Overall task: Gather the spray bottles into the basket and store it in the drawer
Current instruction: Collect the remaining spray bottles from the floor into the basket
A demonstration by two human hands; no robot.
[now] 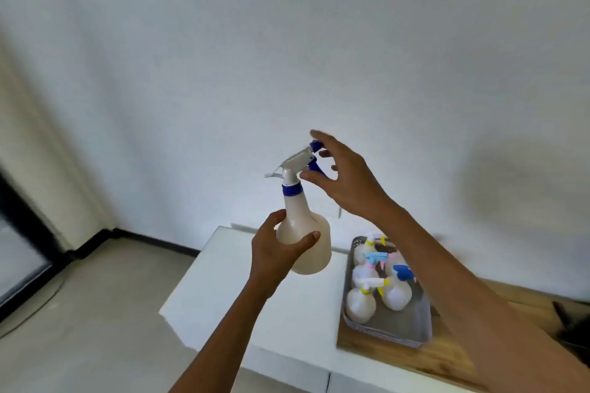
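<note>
My left hand [277, 252] grips the round body of a large white spray bottle [308, 233] with a blue collar and blue trigger, held upright in the air above the white cabinet top [242, 290]. Fingers spread, my right hand [346, 179] is at the bottle's spray head, touching the blue nozzle and trigger. Lower right, a grey basket [412, 329] holds several small white spray bottles [394, 292] with yellow, light blue and blue heads. No drawer front is clearly visible.
The basket rests on a wooden board [424, 360] at the right of the white cabinet. A white wall stands behind. Pale floor [79, 313] lies to the left, with a dark baseboard and a dark frame at the far left. A dark object sits at the right edge.
</note>
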